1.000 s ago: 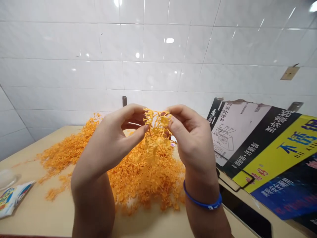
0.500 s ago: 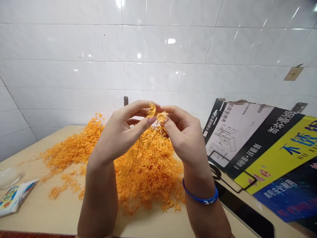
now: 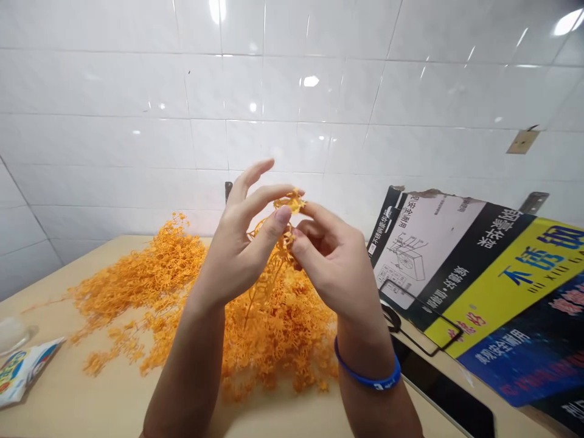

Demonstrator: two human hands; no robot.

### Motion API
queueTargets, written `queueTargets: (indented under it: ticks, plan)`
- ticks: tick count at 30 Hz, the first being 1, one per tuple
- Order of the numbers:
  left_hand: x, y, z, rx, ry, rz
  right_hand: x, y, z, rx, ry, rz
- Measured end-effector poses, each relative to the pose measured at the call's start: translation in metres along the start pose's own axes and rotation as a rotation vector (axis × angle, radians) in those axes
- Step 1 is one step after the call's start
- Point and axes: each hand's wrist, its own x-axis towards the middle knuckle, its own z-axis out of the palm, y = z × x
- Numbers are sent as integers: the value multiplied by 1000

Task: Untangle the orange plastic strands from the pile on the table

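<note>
The orange sprig (image 3: 292,202) is held up above the orange pile (image 3: 292,334), its flowery head uppermost between the fingers. Its long axis appears to run steeply down toward the pile, leaning slightly to the left, though blur and overlapping blossoms make the lower end hard to separate. The left hand (image 3: 241,246) pinches the head between thumb and forefinger, its other visible fingers raised; the right hand (image 3: 337,261) has its grip closed on blossoms just below, thumb against bent fingers.

Right of the pile, a printed box (image 3: 493,261) leans at a slant, reading "不锈钢" in blue on yellow, with "安全耐用" on the dark blue part and a line drawing on a pale panel. The blue wristband (image 3: 368,382) on the right wrist carries small white marks, too small to read. A black wire frame (image 3: 431,354) and a dark phone (image 3: 442,383) are also right of the pile.

Left of it, another orange heap (image 3: 141,277) and a white-and-blue packet (image 3: 27,371) lie on the pale surface (image 3: 91,404). Behind the pile is a glossy white tiled wall (image 3: 137,79) with a beige outlet plate (image 3: 522,142).
</note>
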Motion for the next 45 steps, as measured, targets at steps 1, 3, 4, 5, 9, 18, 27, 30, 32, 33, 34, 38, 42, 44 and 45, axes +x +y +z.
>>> queueTargets:
  ticks: [1, 3, 4, 5, 9, 18, 27, 30, 32, 33, 34, 38, 42, 44, 45]
  plan:
    - [0, 1, 0, -24, -19, 3, 0, 0, -1, 15, -22, -5]
    - [0, 3, 1, -91, -53, -5, 1, 3, -2, 73, -74, -20]
    - [-1, 4, 2, -130, -64, -13, 2, 5, -2, 107, -94, -32]
    - [-1, 5, 3, -170, -73, -22, 4, 7, -2, 137, -111, -41]
    - [-1, 9, 3, -321, -170, -59, 7, 12, -4, 162, -165, -70]
    - [-4, 18, 15, -440, 71, -204, 4, 6, -1, 22, -230, -87]
    - [9, -10, 2, -735, 343, -489, -1, -4, -1, 60, -499, -205]
    - [11, -19, -13, -534, 503, -337, 1, -3, -4, 103, -346, -156]
    - [8, -18, -19, -371, 505, -253, 5, 2, -5, 124, -199, -106]
    - [5, -16, -21, -312, 468, -236, 7, 5, -5, 130, -145, -84]
    - [2, -13, -22, -270, 417, -231, 9, 8, -6, 133, -97, -68]
    - [-5, 2, -15, -167, 243, -209, 12, 15, -4, 165, 59, -5]
    - [-3, 14, -3, -87, 73, -191, 10, 13, 0, 213, 96, 18]
    - [-1, 17, 1, -53, 4, -182, 10, 12, 0, 247, 87, -9]
    - [0, 18, 2, -39, -13, -180, 10, 12, 0, 261, 82, -22]
